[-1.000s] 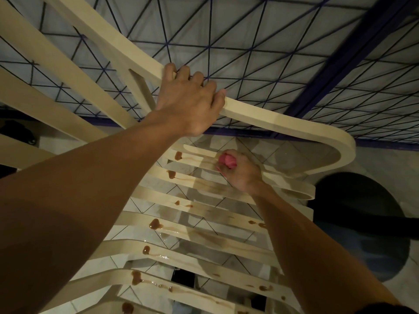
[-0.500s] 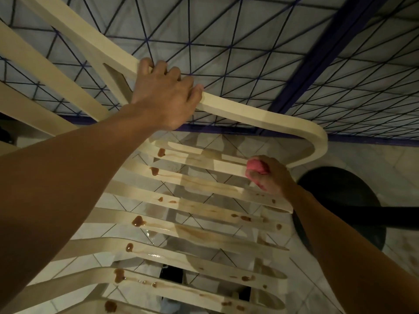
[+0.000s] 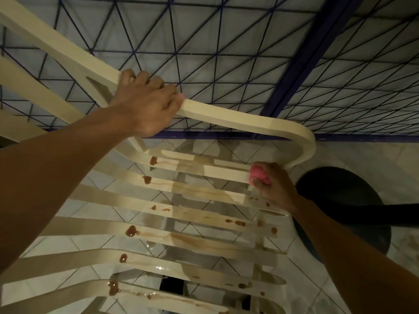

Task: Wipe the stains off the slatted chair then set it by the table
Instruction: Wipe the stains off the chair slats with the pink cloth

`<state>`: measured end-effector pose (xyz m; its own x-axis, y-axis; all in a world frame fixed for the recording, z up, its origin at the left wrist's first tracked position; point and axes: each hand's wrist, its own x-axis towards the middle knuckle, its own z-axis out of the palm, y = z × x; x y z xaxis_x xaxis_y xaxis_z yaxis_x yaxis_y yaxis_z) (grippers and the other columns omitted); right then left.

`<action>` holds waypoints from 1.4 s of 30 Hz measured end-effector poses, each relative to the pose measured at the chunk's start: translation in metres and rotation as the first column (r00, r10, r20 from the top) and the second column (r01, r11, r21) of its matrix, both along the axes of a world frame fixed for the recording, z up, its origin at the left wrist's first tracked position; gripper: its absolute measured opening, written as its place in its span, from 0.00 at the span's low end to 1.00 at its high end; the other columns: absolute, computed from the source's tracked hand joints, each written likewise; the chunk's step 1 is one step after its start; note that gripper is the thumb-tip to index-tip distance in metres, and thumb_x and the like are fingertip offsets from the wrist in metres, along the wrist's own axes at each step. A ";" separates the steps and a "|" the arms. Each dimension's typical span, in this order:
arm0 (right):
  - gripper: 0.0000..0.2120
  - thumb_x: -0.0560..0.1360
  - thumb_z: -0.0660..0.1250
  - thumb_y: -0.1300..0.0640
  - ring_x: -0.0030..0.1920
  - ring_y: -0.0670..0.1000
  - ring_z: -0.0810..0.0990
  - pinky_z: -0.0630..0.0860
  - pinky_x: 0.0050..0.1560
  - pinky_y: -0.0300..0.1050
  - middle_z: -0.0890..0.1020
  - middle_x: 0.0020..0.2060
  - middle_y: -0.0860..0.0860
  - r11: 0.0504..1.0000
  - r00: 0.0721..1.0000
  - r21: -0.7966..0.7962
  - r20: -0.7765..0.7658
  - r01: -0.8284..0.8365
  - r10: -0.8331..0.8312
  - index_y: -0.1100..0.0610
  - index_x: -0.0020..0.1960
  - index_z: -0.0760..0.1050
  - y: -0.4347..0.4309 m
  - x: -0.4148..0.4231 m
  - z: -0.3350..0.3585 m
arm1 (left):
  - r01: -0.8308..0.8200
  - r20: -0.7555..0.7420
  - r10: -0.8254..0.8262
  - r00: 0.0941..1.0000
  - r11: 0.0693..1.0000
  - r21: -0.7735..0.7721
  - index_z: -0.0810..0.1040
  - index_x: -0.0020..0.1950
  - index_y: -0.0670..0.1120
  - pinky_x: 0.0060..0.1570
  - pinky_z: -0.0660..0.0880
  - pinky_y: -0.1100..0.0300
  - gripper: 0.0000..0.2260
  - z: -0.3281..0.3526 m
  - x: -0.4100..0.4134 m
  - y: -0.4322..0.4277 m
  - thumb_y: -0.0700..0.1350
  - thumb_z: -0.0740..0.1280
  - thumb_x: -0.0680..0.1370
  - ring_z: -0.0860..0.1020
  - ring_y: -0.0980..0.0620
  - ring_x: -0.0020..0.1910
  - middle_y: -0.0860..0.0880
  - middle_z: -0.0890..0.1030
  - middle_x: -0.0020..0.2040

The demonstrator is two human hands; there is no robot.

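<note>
Head view. The slatted chair [image 3: 249, 118] fills the frame from 9 o'clock to the centre. It is cream and appears tilted toward the camera over a tiled floor [image 3: 74, 209].

The left hand [image 3: 145, 105], at 11 o'clock, wraps its fingers over the curved outer rail. The right hand [image 3: 274, 189], at 3 o'clock, bunches a pink cloth [image 3: 258, 175] between thumb and fingers and presses it on the right end of an upper slat.

Brown stains [image 3: 131, 231] dot the slats from centre to 6 o'clock, with pale smears trailing from them and wet glints low down.

A blue-lined patterned surface [image 3: 226, 41] spans 12 o'clock; whether it is the table cannot be told. A dark round object [image 3: 340, 200] sits at 4 o'clock.

Assessment: the chair looks like moulded plastic, so probably light and stiff in the rail, with thin slats that may flex under pressure. Wet slats are likely slippery. The dry curved rail is the sound place to grip, both for bracing and for carrying. Wiping is far from complete.
</note>
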<state>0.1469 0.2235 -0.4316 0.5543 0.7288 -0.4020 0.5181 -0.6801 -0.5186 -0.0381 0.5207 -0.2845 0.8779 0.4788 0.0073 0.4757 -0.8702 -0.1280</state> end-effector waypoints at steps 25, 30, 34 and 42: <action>0.15 0.76 0.66 0.41 0.57 0.56 0.76 0.76 0.59 0.53 0.78 0.53 0.50 0.990 0.990 -0.044 -0.036 -0.136 0.135 0.41 0.61 0.71 0.133 -0.086 -0.015 | 0.163 -0.105 -0.139 0.985 0.947 0.276 0.79 0.49 0.51 0.52 0.64 0.50 0.28 0.038 -0.043 0.075 0.62 0.42 0.81 0.74 0.45 0.36 0.46 0.72 0.32; 0.13 0.77 0.65 0.41 0.56 0.55 0.77 0.76 0.59 0.53 0.78 0.55 0.49 0.986 0.989 -0.103 -0.074 -0.134 0.127 0.42 0.59 0.71 0.157 -0.096 -0.016 | 0.164 -0.069 -0.151 0.986 0.953 0.257 0.77 0.45 0.51 0.54 0.63 0.50 0.27 0.036 -0.043 0.076 0.63 0.42 0.80 0.77 0.44 0.38 0.46 0.74 0.33; 0.14 0.77 0.65 0.43 0.55 0.56 0.77 0.76 0.57 0.51 0.77 0.56 0.51 0.984 0.987 -0.104 -0.087 -0.143 0.135 0.42 0.62 0.71 0.162 -0.099 -0.014 | 0.139 -0.079 -0.124 0.989 0.960 0.244 0.76 0.45 0.52 0.54 0.63 0.50 0.27 0.036 -0.043 0.075 0.63 0.41 0.80 0.73 0.45 0.36 0.47 0.73 0.32; 0.15 0.76 0.67 0.43 0.53 0.53 0.77 0.76 0.53 0.48 0.76 0.53 0.48 0.986 0.984 -0.054 -0.083 -0.160 0.155 0.41 0.61 0.72 0.135 -0.083 -0.003 | 0.121 -0.092 -0.101 0.991 0.964 0.238 0.77 0.47 0.53 0.54 0.63 0.49 0.26 0.037 -0.043 0.074 0.63 0.42 0.80 0.73 0.45 0.37 0.49 0.70 0.30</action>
<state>0.0643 0.3585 -0.4349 0.3998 0.7775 -0.4855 0.5807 -0.6247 -0.5221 -0.0808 0.5945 -0.2474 0.9278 0.3708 0.0403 0.3580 -0.8552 -0.3748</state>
